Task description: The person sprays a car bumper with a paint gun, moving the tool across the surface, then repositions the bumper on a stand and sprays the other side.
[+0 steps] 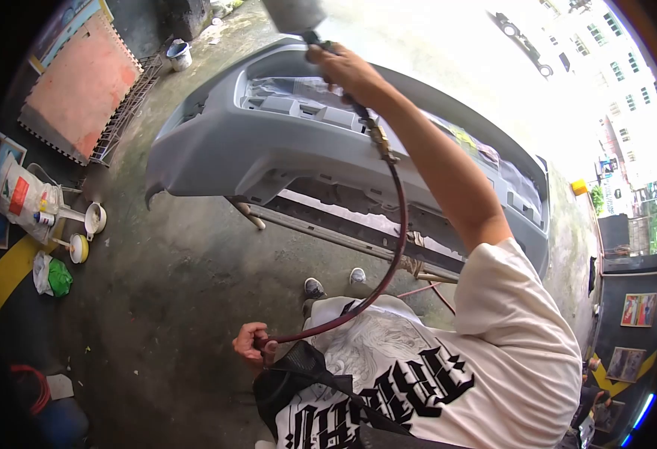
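Observation:
A grey car bumper (216,142) rests on a stand of poles in front of me. Over its upper edge my right hand (347,71) is wrapped round a spray gun (298,16), whose cup is cut off by the top of the view. From the gun's handle a dark red air hose (401,224) curves down past the bumper toward my body. Low at the left, my left hand (252,344) is closed around that hose near my waist. The gun's nozzle and trigger are not clear to see.
Wooden poles (328,243) of the stand jut out beneath the bumper. At the left stand a bucket (179,55), a pinkish foam mat (81,86), a white sack (25,196) and a green bag (60,278). A car (519,37) is parked in the bright area beyond.

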